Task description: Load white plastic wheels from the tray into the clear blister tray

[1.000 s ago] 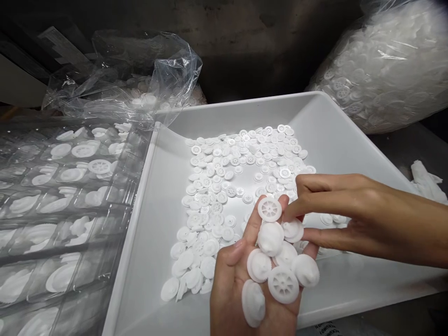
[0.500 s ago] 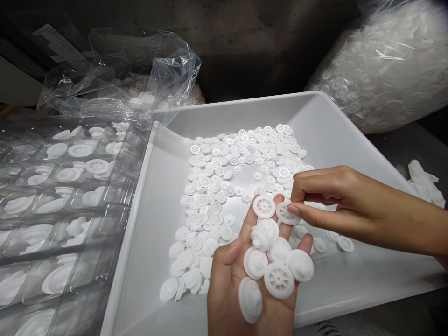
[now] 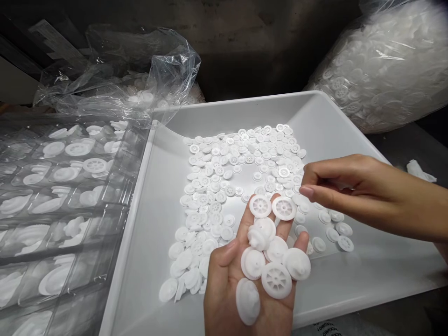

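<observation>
My left hand point(image 3: 248, 284) lies palm up over the tray with several white plastic gear wheels point(image 3: 276, 280) resting on its palm and fingers. Some show a spoked face, others a domed side with a raised hub. At the fingertips sit two spoked wheels side by side, the right one point(image 3: 284, 208) apart from my other hand. My right hand point(image 3: 350, 191) hovers just to the right, thumb and fingers curled together, with nothing visible between them. Beneath both hands, many similar wheels point(image 3: 217, 196) are spread over the floor of the light grey tray point(image 3: 353, 140).
On the left stand clear plastic blister trays point(image 3: 122, 196) holding white parts in their pockets. An open clear bag point(image 3: 175, 70) with white parts is behind them. A large full bag point(image 3: 388, 70) of wheels stands at the back right. A crumpled white piece point(image 3: 420, 171) lies at the right.
My right hand has let go of the spoked wheel at my left fingertips and moved off to the right. My left hand has shifted slightly left.
</observation>
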A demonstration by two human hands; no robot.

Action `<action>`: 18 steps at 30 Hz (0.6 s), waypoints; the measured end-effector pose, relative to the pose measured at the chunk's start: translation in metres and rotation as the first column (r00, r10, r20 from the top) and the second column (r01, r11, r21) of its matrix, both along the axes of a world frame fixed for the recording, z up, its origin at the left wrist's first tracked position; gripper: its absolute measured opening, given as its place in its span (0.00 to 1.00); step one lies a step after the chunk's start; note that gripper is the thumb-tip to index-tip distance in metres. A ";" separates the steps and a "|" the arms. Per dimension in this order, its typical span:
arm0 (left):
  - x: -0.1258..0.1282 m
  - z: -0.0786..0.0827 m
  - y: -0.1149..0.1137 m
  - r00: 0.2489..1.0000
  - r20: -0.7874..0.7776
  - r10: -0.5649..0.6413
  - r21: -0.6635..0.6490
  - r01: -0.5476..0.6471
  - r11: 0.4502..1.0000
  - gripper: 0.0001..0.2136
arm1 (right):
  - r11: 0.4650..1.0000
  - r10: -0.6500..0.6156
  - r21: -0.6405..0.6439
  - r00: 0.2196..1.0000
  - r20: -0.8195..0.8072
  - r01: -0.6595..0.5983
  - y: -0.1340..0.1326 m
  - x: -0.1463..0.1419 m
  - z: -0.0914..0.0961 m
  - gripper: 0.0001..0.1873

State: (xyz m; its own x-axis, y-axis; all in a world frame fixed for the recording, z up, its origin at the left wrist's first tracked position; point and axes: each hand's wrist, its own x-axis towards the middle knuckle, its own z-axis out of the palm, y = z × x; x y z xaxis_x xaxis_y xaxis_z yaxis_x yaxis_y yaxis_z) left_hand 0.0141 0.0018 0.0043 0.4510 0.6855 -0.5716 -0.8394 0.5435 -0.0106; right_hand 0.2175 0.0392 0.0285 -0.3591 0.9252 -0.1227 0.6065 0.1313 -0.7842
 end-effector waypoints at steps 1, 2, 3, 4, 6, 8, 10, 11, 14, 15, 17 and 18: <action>0.000 0.000 0.000 1.000 -0.006 -0.002 0.000 0.002 1.000 0.28 | 1.000 0.004 0.011 1.000 -0.011 -0.004 0.000 0.001 0.001 0.12; 0.000 0.000 0.000 1.000 -0.011 -0.005 -0.001 0.005 1.000 0.29 | 1.000 0.014 0.017 1.000 -0.017 -0.014 0.001 0.001 0.002 0.10; -0.001 0.000 -0.001 1.000 -0.013 -0.008 -0.003 0.008 1.000 0.29 | 0.999 0.027 0.018 0.999 -0.021 -0.027 0.001 0.001 0.003 0.08; -0.001 0.000 -0.001 1.000 -0.009 -0.009 -0.006 0.009 1.000 0.29 | 0.999 0.043 0.016 0.999 -0.023 -0.043 0.001 0.002 0.004 0.08; -0.002 0.001 -0.001 1.000 0.005 -0.004 -0.013 0.004 1.000 0.28 | 0.997 0.072 0.020 0.997 -0.016 -0.071 0.001 0.002 0.005 0.07; -0.003 0.001 -0.001 1.000 0.018 0.003 -0.036 -0.002 0.999 0.28 | 0.994 0.102 0.033 0.995 0.016 -0.102 0.001 0.004 0.006 0.06; -0.004 0.002 -0.001 1.000 0.024 0.011 -0.059 -0.010 0.998 0.28 | 0.988 0.138 0.057 0.989 0.061 -0.142 0.000 0.005 0.006 0.06; -0.004 0.002 0.000 1.000 0.028 0.014 -0.069 -0.012 0.998 0.28 | 0.984 0.156 0.070 0.984 0.080 -0.162 0.000 0.006 0.006 0.06; -0.004 0.003 0.001 1.000 0.019 0.002 -0.077 -0.001 0.997 0.28 | 0.972 0.205 0.093 0.973 0.105 -0.215 -0.004 0.008 0.005 0.07; -0.003 0.003 0.001 1.000 -0.002 -0.009 -0.075 0.009 0.997 0.27 | 0.972 0.209 0.087 0.971 0.115 -0.220 -0.005 0.008 0.005 0.08; -0.003 0.000 0.000 0.998 -0.061 -0.033 -0.058 0.030 0.998 0.28 | 0.973 0.210 0.065 0.969 0.129 -0.220 -0.006 0.008 0.006 0.09; -0.003 -0.002 -0.001 0.995 -0.089 -0.040 -0.042 0.036 0.998 0.28 | 0.975 0.202 0.061 0.970 0.137 -0.212 -0.006 0.008 0.006 0.10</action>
State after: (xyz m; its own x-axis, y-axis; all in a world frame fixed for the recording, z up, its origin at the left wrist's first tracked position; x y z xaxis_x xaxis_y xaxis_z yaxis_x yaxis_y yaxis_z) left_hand 0.0116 0.0011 0.0026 0.4216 0.6443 -0.6380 -0.8167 0.5756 0.0415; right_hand 0.2252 0.0328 0.0345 -0.5292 0.8408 -0.1143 0.6553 0.3194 -0.6845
